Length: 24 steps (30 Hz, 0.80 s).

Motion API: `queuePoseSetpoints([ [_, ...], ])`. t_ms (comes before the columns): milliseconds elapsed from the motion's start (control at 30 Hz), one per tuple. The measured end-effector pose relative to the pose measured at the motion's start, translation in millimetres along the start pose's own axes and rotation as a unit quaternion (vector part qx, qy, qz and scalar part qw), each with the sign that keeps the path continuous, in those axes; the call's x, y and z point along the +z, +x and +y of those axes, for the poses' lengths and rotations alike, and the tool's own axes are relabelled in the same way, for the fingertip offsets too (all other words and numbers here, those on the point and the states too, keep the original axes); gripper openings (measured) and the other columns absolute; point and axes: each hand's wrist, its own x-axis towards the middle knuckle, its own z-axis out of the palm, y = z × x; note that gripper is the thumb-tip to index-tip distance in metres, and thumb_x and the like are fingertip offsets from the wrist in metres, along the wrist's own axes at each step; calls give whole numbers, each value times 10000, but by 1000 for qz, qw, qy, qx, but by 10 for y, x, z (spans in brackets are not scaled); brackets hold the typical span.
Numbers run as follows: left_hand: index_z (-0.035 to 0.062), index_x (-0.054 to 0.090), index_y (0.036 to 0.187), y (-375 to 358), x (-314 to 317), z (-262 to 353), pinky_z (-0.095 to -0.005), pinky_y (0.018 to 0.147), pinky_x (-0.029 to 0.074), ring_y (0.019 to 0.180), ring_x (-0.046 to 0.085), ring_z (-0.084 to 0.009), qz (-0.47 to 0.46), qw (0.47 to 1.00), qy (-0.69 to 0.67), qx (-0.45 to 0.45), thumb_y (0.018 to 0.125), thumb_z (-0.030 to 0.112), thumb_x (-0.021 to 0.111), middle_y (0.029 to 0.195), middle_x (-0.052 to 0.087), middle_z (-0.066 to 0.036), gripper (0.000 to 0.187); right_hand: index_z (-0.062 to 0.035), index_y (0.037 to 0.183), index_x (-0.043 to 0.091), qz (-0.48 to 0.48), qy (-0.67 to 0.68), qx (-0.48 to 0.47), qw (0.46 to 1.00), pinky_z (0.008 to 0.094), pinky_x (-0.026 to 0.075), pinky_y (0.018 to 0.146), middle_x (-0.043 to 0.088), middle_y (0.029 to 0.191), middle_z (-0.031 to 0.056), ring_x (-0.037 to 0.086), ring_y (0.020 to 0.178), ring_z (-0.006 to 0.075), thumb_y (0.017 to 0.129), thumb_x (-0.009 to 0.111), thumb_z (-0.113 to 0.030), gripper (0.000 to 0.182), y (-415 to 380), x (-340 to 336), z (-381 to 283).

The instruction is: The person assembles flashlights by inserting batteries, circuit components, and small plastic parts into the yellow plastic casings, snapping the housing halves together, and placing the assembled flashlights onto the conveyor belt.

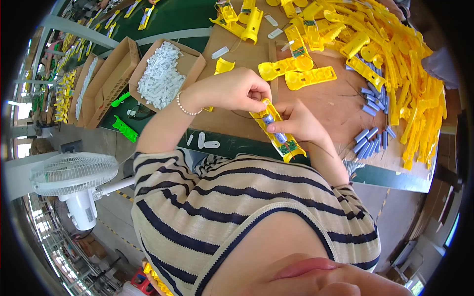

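A narrow yellow plastic housing half [268, 123], tilted, is held over the near table edge. It contains a blue cylindrical battery [280, 137], a green circuit board [288, 147] and thin wires. My right hand [301, 121] grips the housing from the side, thumb pressed on the battery. My left hand [242, 91], wearing a beaded bracelet, is closed in a pinch at the far end of the housing. Whatever lies between its fingertips is too small to make out. A dark wire loops out below this hand.
Yellow housing parts [380, 39] are heaped at the right, beside loose blue batteries [368, 143]. More housing halves [311, 78] lie ahead. To the left stand a carton of small white pieces [163, 74] and another carton [111, 81]. A white fan [76, 175] stands beyond my left arm.
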Motion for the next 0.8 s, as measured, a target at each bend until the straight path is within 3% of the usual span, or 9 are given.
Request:
queuePoseSetpoints([
  [33,1,658,929,16,-69,-42,-208,584,423,653,522,-47,-14,1000,14,2,816,121,640,702,603,-9,166,38,1035,639,28,59,-19,998,240,477,663,658,832,48,590,735,91,822,705,-204,329,45,-32,93],
  [100,-4,658,924,28,-338,-272,-207,572,427,657,529,-45,70,996,45,15,818,132,632,720,613,-4,174,43,1073,620,84,179,-56,979,245,481,710,659,890,68,604,797,109,866,656,-265,373,134,-107,336],
  [133,-6,657,922,22,-520,-420,-206,566,428,659,533,-44,111,992,63,23,820,138,628,729,618,-1,179,40,1127,586,119,193,-107,968,269,475,765,643,1009,103,597,890,141,912,579,-326,424,185,-158,445],
  [167,10,670,856,-8,-704,-579,-215,521,396,593,495,-45,210,977,-20,6,815,184,612,668,581,21,188,34,1136,580,129,218,-113,961,275,472,766,638,1026,108,591,899,146,917,572,-322,418,212,-232,505],
  [200,34,672,857,-64,-1022,-752,-203,487,353,579,462,-36,253,961,-78,-75,818,180,608,667,556,32,164,28,1145,575,140,243,-118,953,281,470,768,632,1042,113,585,907,151,922,566,-319,412,219,-309,556],
  [267,29,630,792,-108,-1545,-1125,-199,438,313,524,420,-42,375,898,-224,-52,820,180,605,652,503,26,155,9,1176,554,137,269,-138,943,288,469,743,619,1076,122,572,905,167,932,553,-292,388,225,-405,651],
  [433,40,618,824,-2,-2672,-2514,-211,466,402,533,499,-63,596,703,-345,-177,810,134,630,689,589,-12,96,8,1160,568,129,273,-123,946,288,466,740,628,1045,116,572,877,170,923,572,-240,343,266,-434,740],
  [633,39,603,867,252,-3224,-3584,-237,482,447,555,567,-115,664,534,-487,-191,789,33,637,728,605,-56,85,-12,1118,598,127,283,-121,943,285,464,730,637,1020,111,567,857,168,895,606,-177,278,308,-499,720],
  [800,47,615,875,280,-3264,-3890,-248,499,448,566,563,-122,692,521,-454,-208,808,35,623,757,613,-55,69,-7,1119,596,128,286,-106,944,285,472,735,644,1000,113,573,857,167,889,606,-143,267,312,-499,720],
])
